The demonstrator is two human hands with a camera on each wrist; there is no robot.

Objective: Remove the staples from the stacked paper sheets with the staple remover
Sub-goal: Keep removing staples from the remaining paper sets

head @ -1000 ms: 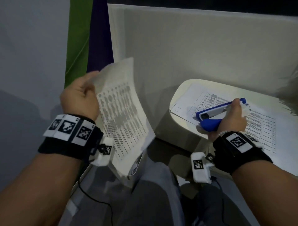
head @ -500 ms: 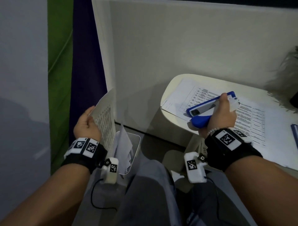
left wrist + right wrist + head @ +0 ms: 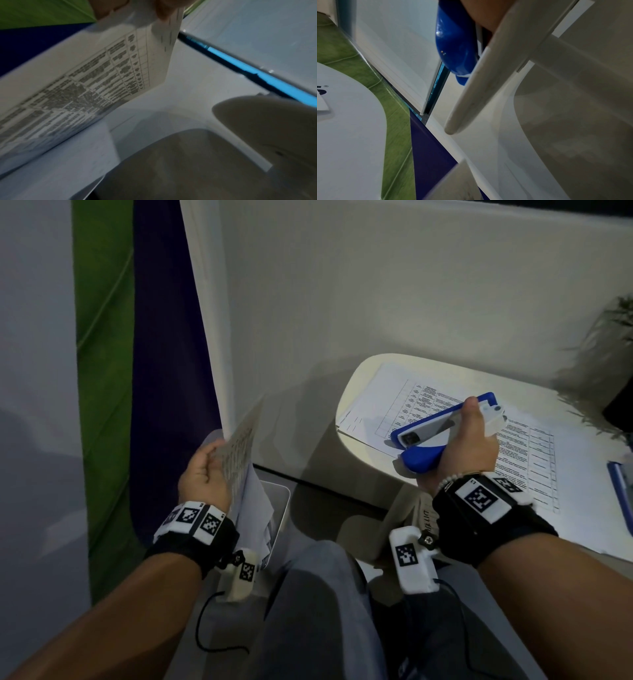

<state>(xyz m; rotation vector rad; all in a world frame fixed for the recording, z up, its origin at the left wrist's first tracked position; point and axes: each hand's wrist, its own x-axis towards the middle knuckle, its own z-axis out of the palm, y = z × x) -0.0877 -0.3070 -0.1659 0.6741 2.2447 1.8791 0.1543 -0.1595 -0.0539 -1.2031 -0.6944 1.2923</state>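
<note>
My left hand (image 3: 205, 470) pinches a printed paper sheet (image 3: 241, 446) by its edge, low at the left beside my knee, over a pale bin (image 3: 279, 508) with other sheets in it. In the left wrist view the same sheet (image 3: 96, 75) hangs from my fingers (image 3: 163, 12). My right hand (image 3: 469, 440) grips a blue and white staple remover (image 3: 435, 428) over the stacked paper sheets (image 3: 404, 398) on the white table (image 3: 356, 374). The right wrist view shows the tool's blue body (image 3: 455, 40) above the table's rim (image 3: 471, 88).
A white partition wall (image 3: 376, 285) stands behind the table. A green and dark blue panel (image 3: 137, 337) is at the left. A blue-edged object (image 3: 621, 491) lies at the table's right edge. My grey-clad knee (image 3: 318, 594) fills the lower middle.
My left hand has lowered the printed sheet from chest height down toward the bin at the left. The right hand has kept its grip on the staple remover over the stack.
</note>
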